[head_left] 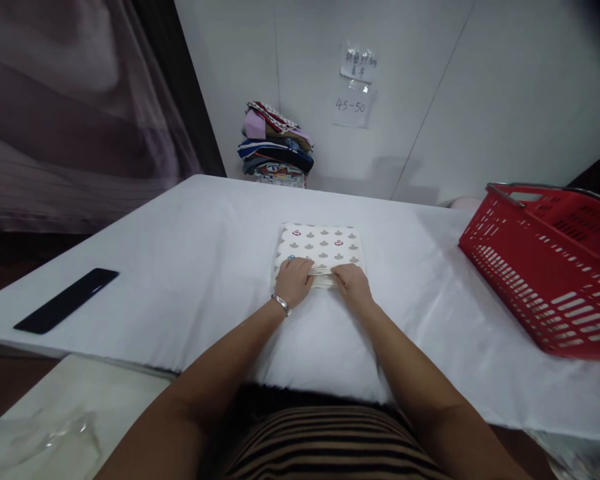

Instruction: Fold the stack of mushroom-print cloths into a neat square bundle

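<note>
A white cloth (323, 245) printed with grey, red and blue motifs lies folded into a layered rectangle in the middle of the table. My left hand (294, 280), with a silver bracelet at the wrist, grips its near edge on the left. At the right end of the same edge, my right hand (353, 283) is closed on the folded layers. Both thumbs are turned inward against the edge, and the fingertips are partly hidden by the cloth and the hands.
A white-covered table (220, 267) spreads around the cloth. On its right stands a red plastic basket (545, 280); at the left lies a black flat object (67, 301). Behind the far edge rises a pile of folded fabrics (277, 150) against the wall (430, 100).
</note>
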Available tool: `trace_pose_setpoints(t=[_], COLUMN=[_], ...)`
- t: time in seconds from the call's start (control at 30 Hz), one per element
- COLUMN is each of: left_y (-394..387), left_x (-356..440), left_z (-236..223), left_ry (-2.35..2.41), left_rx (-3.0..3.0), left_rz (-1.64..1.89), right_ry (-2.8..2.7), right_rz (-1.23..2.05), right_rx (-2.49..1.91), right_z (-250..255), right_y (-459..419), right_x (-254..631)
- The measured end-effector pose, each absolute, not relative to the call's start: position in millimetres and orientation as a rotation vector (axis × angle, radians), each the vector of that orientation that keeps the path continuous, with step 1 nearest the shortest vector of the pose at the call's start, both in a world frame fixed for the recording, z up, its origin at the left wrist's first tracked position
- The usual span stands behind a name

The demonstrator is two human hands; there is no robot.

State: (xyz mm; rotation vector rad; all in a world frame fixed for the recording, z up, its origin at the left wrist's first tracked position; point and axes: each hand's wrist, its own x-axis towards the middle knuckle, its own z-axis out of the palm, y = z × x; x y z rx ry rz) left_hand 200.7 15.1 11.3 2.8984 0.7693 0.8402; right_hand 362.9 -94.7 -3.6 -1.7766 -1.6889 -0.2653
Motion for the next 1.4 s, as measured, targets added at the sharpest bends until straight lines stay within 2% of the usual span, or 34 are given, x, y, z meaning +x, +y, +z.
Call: trace_pose_setpoints(t=[0.5, 0.83, 1.4], left_y=[44, 18, 12], left_x=[172, 177, 195], left_z=[10, 9, 9], left_ry=[0.860, 0.446, 0.634], left_rx=[2.923, 2.985, 2.879], left_rz=[0.851, 0.936, 0.803], right_ry=[-1.688, -1.663, -1.675], right_rz=[-0.224, -0.219, -0.218], right_rx=[-1.794, -1.792, -1.793], right_z=[-4, -3, -4], right_y=[-96, -95, -98], right_x=[362, 360, 359])
